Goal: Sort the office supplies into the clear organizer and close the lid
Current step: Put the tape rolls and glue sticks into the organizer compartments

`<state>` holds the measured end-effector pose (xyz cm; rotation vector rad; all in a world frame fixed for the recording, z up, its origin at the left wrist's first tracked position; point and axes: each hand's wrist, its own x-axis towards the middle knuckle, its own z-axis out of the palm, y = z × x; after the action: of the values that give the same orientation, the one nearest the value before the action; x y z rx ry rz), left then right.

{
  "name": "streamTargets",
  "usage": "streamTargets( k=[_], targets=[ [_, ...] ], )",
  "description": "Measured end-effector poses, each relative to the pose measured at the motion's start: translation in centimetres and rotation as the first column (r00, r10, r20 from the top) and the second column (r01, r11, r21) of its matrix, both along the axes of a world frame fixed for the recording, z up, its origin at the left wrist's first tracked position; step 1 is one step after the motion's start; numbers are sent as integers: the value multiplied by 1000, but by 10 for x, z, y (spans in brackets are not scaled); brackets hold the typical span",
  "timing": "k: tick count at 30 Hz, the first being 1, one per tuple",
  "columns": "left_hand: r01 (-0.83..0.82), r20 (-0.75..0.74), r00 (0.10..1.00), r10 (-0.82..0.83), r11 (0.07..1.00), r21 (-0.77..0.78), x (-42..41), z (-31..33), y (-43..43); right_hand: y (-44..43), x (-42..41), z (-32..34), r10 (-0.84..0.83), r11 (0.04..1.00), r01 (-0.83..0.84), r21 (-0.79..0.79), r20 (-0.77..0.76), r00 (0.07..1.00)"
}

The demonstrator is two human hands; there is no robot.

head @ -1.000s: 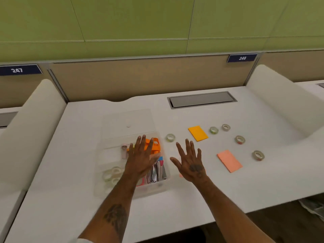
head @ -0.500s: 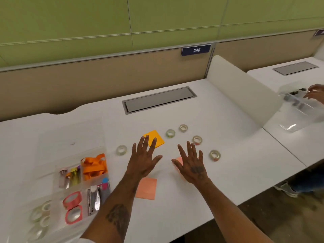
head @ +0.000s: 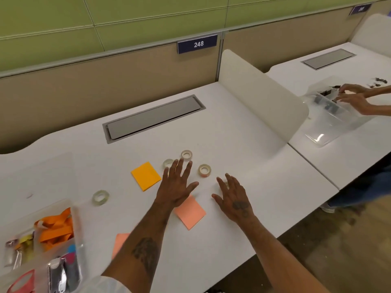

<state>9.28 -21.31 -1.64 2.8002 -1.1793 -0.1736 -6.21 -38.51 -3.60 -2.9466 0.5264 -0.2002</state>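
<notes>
Head view: the left hand (head: 177,185) and right hand (head: 232,197) hover at centre frame, fingers spread, holding nothing. The clear organizer (head: 74,210) sits lower left. A careless sweep could send a tape roll (head: 204,170) rolling away. Both hands are closer to the rolls than half a second ago.

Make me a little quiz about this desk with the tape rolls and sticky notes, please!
1. True or false: the left hand is curled into a fist.
2. What colour is the sticky pad lying just left of that hand? A green, B orange, C blue.
3. Fill in: the sign on the partition reads ___.

Key: 1 false, its fingers are spread. 2 B. 3 248.
</notes>
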Motion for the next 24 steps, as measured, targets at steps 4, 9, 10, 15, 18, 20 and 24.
streamTargets(
  k=[4,9,10,15,18,20,24],
  targets=[
    [31,-32,999,-31,999,8,3,-1,-18,-13,-1,-7,46,998,-43,-48,70,996],
    [42,-70,997,-40,998,39,5,-1,-35,-25,2,-16,79,993,-61,-97,195,978],
    [36,-58,998,-32,997,62,5,-1,-39,-27,3,-16,68,994,-49,-100,205,976],
    [33,-124,992,-18,993,114,9,-4,-57,-40,1,-17,35,995,-12,-96,243,969],
    [56,-150,988,-39,992,109,10,-6,-67,-44,-4,-19,-6,998,22,-62,249,968],
    [79,-134,989,-61,987,136,9,-8,-72,-45,-8,-20,-31,998,42,-39,240,970],
    [93,-101,992,-78,983,158,7,-7,-77,-45,-12,-20,-32,999,37,-18,231,972]
  ],
)
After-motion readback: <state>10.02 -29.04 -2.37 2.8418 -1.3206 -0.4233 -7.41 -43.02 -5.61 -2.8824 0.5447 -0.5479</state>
